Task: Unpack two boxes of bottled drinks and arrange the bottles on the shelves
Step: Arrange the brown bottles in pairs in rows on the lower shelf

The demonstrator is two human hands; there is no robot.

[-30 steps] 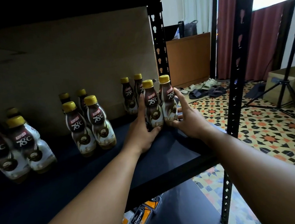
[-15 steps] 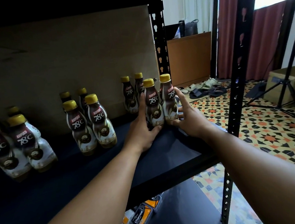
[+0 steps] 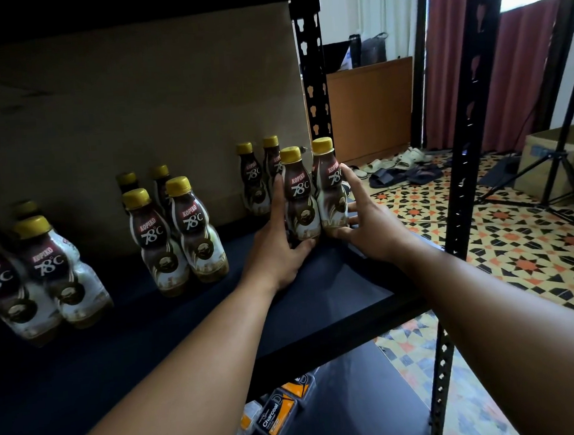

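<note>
Both hands are at the right end of the shelf (image 3: 319, 300), bracketing two upright bottles that stand touching side by side. The left hand (image 3: 274, 249) lies against the left flank of the front-left bottle (image 3: 299, 199), fingers extended straight up its side and thumb laid across the foot of the bottle; nothing is gripped. The right hand (image 3: 365, 225) mirrors it on the front-right bottle (image 3: 329, 186), index finger straight along the right flank, thumb at the base, remaining fingers spread behind; likewise uncurled. Directly behind, a rear pair (image 3: 255, 178) stands near the cardboard sheet (image 3: 133, 109) that backs the shelf. Further left on the same shelf is a middle cluster (image 3: 177, 233) of four yellow-capped bottles, packed close, and well apart from it a left cluster (image 3: 47, 267), four caps visible in dim light. All labels legible read "Kopiko 78°C". The lower shelf (image 3: 362, 400) holds small packs marked "Charcoal" (image 3: 277, 420); their count cannot be determined. A cardboard box (image 3: 549, 159) sits on the tiled floor at far right; its contents are not visible.
</note>
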